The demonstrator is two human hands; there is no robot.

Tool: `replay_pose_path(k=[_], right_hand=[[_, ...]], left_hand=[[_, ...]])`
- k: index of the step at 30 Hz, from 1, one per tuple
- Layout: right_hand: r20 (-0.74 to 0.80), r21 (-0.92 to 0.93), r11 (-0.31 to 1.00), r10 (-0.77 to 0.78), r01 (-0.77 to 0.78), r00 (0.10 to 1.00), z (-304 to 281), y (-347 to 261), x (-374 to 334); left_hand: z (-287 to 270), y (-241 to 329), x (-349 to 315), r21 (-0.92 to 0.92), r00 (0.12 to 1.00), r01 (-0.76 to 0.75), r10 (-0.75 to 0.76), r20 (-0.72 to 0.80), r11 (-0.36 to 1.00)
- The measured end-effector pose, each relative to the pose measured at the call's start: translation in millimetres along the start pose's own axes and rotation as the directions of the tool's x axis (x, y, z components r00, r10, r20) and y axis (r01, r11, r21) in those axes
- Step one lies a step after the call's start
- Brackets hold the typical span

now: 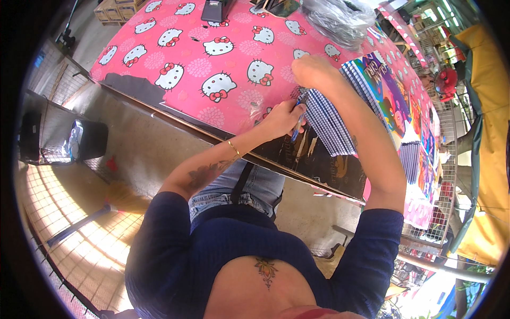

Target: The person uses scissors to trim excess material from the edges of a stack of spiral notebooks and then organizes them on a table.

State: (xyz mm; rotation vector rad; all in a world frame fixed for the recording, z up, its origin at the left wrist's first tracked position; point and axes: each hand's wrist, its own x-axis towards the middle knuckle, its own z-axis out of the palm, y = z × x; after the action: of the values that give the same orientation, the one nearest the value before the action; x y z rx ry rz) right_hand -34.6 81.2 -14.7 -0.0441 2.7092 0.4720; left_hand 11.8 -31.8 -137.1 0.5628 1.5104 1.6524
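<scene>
My left hand (284,117) is closed around a small blue-handled tool (298,125), its tip pointing toward the near end of a stack of spiral-bound notebooks (326,119). What kind of tool it is stays unclear. Just beyond, my right hand (313,72) curls its fingers at the far corner of the same stack. Whatever those fingers grip is hidden beneath the hand. The notebooks' bindings show as rows of pale coils on dark edges. Colourful printed covers (390,98) lie to the right of my right forearm.
A pink cat-patterned cover (212,64) spreads over the table, with a worn dark brown patch (287,154) at its near edge. Clear plastic wrap (340,21) and a dark box-shaped device (215,9) sit at the back. More spiral-bound books (410,157) lie right. A broom (117,202) rests at left.
</scene>
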Motion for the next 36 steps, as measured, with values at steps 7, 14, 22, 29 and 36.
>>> replay_pose_path(k=[7, 14, 22, 29, 36], right_hand=[[0.109, -0.01, 1.0, 0.0, 0.001, 0.994, 6, 2, 0], [0.143, -0.002, 1.0, -0.013, 0.014, 0.99, 10, -3, 5], [0.103, 0.021, 1.0, 0.017, -0.02, 0.995, 26, 5, 14], [0.153, 0.012, 1.0, -0.014, 0.012, 0.988, 15, -5, 5], [0.116, 0.027, 1.0, 0.007, -0.01, 0.993, 27, -2, 12]], left_hand=[[1, 6, 0, 0.097, 0.999, 0.029, -0.032, 0.023, 0.995], [0, -8, 3, -0.064, 0.999, 0.043, -0.043, 0.012, 0.997], [2, -11, -9, -0.044, 0.996, 0.062, -0.06, 0.062, 0.997], [-2, -6, 7, -0.086, 0.992, 0.125, -0.124, 0.017, 0.988], [-1, -14, -5, -0.15, 0.982, 0.186, -0.18, 0.054, 0.971]])
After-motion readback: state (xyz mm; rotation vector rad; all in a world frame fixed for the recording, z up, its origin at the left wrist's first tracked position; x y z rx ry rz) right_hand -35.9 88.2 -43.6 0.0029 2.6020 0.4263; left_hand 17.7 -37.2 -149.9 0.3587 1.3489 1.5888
